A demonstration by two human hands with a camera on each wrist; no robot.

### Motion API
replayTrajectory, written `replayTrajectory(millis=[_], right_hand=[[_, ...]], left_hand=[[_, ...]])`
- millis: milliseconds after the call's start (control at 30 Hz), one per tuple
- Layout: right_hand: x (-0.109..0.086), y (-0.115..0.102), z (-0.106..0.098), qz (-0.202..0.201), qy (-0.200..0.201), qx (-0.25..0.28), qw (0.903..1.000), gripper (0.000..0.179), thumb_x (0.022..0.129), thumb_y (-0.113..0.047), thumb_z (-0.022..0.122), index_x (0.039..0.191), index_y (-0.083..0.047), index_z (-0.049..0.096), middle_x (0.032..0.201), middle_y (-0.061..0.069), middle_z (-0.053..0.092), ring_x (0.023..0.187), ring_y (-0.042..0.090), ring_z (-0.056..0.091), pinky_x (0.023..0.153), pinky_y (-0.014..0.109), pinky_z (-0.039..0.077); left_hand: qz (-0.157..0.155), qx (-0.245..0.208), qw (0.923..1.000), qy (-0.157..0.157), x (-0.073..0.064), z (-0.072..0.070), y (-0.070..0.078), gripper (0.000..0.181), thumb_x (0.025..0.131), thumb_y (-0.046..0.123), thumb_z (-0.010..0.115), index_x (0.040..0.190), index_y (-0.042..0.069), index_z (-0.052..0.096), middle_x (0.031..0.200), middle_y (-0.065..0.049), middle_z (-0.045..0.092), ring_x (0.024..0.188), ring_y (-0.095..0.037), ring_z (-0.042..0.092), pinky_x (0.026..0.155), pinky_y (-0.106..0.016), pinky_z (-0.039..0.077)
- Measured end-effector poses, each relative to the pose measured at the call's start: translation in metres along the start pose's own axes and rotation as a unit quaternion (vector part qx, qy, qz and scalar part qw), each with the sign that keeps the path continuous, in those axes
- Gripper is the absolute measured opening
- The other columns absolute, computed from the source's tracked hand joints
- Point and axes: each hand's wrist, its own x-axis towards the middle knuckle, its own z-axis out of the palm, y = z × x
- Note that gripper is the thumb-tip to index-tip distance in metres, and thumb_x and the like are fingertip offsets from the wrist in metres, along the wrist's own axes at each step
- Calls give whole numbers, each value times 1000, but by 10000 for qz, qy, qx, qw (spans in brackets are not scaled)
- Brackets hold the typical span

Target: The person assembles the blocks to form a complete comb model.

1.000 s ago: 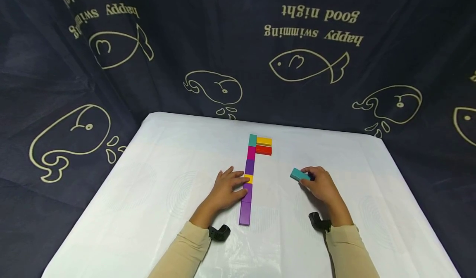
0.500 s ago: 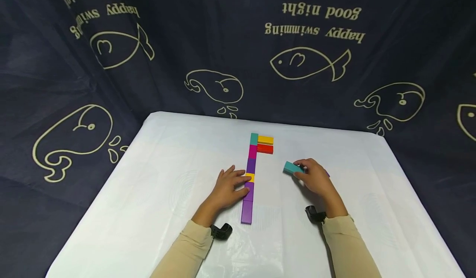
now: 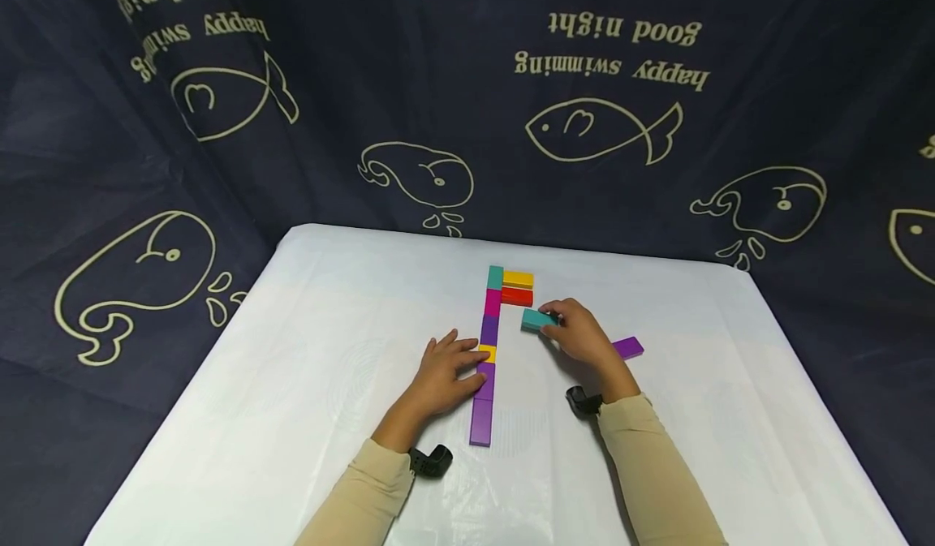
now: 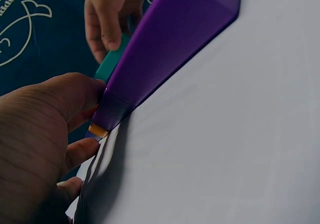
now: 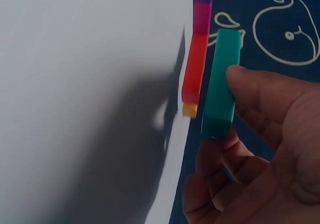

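Note:
In the head view, a column of coloured blocks runs away from the person: purple (image 3: 481, 423) in front, a small yellow block (image 3: 487, 354), violet (image 3: 489, 331), magenta (image 3: 493, 303) and teal (image 3: 495, 277) at the far end. A red block (image 3: 517, 297) and a yellow-orange block (image 3: 518, 280) branch off to the right there. Fingertips of the left hand (image 3: 443, 373) rest along the column's left side, by the small yellow block. The right hand (image 3: 580, 335) pinches a teal block (image 5: 222, 84) between thumb and fingers, right of the column and nearer than the red block.
Behind the right hand lies a loose purple block (image 3: 628, 347). A white cloth (image 3: 292, 416) covers the table, and a dark printed curtain (image 3: 438, 59) hangs beyond its far edge. Each wrist carries a black camera (image 3: 431, 462).
The right hand has carried the teal block left and away from the person, toward the column. The loose purple block has come into sight behind it. The left hand stays in place.

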Motion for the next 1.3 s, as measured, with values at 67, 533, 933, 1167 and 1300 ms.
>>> replayTrajectory(millis=[67,533,933,1167,1300], right_hand=[[3,-4,4,20,-17,-13,10000,31,92,-10,66,123,-4,66,111,17,58,96,31,53,94,48,46],[23,-16,23,-170,-91,-186,9996,30,92,-8,65,121,-2,67,114,19,59,103,32,55,100,49,44],[30,-19,29,-49,-198,-261,9995,29,92,-8,66,120,0,67,114,19,58,103,32,54,99,48,45],[34,-18,31,15,-237,-374,9990,30,92,-9,66,121,0,66,116,18,58,105,32,54,101,48,44],[35,-19,32,24,-196,-391,9990,30,92,-10,67,120,0,66,116,19,58,107,33,54,102,47,43]], left_hand=[[-1,-40,10000,2,0,0,0,37,89,27,70,124,14,71,138,-11,58,141,-43,33,111,-69,15],[82,-11,9999,63,0,-1,1,37,88,26,70,123,14,72,136,-12,59,139,-45,35,109,-70,18],[63,-49,9999,89,-1,0,1,37,89,26,71,123,14,72,137,-11,59,140,-44,34,109,-70,17],[66,-51,9999,84,-1,-1,0,37,89,26,70,123,14,72,137,-11,59,140,-44,34,110,-70,17],[62,-44,9999,76,-1,-1,1,37,89,27,70,124,14,71,138,-11,58,141,-43,34,110,-69,17]])
